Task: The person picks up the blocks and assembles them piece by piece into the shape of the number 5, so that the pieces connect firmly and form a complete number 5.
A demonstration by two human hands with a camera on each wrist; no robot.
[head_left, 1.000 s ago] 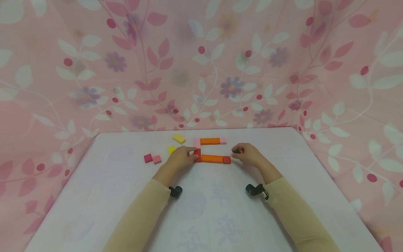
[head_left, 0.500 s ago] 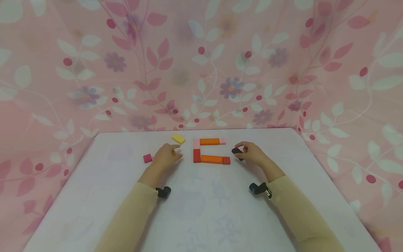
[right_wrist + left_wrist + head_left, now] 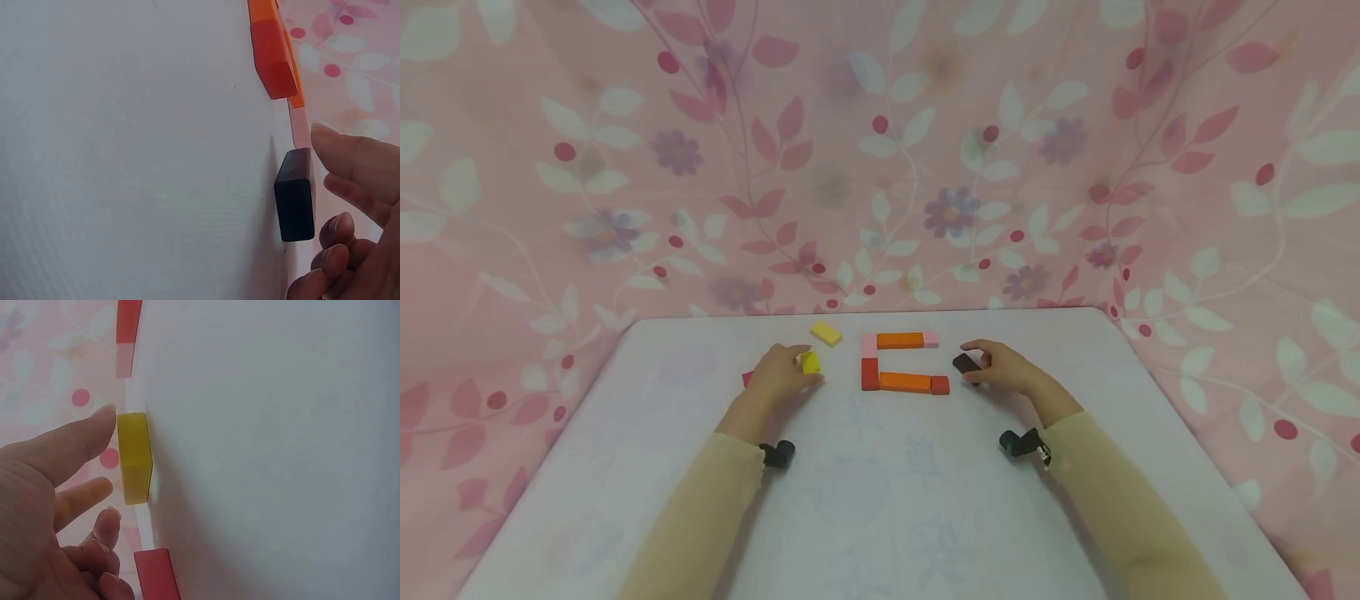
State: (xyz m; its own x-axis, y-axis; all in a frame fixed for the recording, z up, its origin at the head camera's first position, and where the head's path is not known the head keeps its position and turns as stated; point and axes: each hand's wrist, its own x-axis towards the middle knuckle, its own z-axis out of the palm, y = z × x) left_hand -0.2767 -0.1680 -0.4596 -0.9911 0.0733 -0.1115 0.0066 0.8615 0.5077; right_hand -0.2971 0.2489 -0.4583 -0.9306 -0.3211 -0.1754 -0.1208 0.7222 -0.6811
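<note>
My left hand (image 3: pixel 775 375) is beside a yellow block (image 3: pixel 809 362), its thumb and forefinger spread apart around it. In the left wrist view the thumb tip comes close to that yellow block (image 3: pixel 134 456), and a thin gap seems to part them. My right hand (image 3: pixel 1007 367) is spread at a black block (image 3: pixel 966 367) on the table. The right wrist view has the black block (image 3: pixel 295 200) standing just off the thumb tip, the other fingers loosely bent. Between the hands lie joined blocks: a red block (image 3: pixel 869 375), an orange block (image 3: pixel 905 382) and a small red block (image 3: pixel 940 385).
Behind them run a pale pink block (image 3: pixel 869 344), another orange block (image 3: pixel 899 341) and a pink end block (image 3: pixel 931 340). A second yellow block (image 3: pixel 826 333) lies at the back left. Partly behind the left hand is a crimson block (image 3: pixel 748 379). A floral curtain (image 3: pixel 880 167) borders the white table (image 3: pixel 865 500).
My left hand has left the red block and moved left to the yellow block. The right hand has shifted slightly right and its fingers have spread, showing more of the black block.
</note>
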